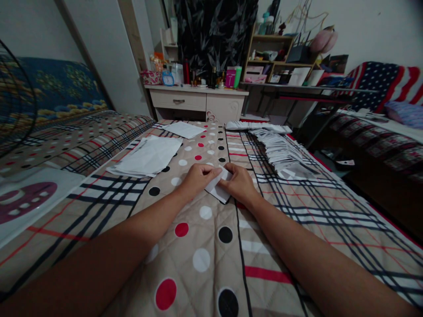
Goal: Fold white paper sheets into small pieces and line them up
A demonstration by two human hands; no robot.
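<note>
Both hands grip a small folded piece of white paper [218,190] just above the bedspread, in the middle of the view. My left hand [197,179] pinches its upper left edge between thumb and fingers. On the other side, my right hand [242,181] is closed on the right edge, thumb near the fold. A loose stack of flat white sheets [147,154] lies to the left of my hands, with another white sheet [185,129] behind it. To the right, a long row of folded white papers [280,154] leans together on the bedspread.
A polka-dot and plaid bedspread [211,246] spreads under everything. At the left lies a white plastic bag [39,198] with a purple print. Beyond the bed's far end stand a white dresser [185,100] and a cluttered desk [297,86]. The edge of a fan [20,97] shows at left.
</note>
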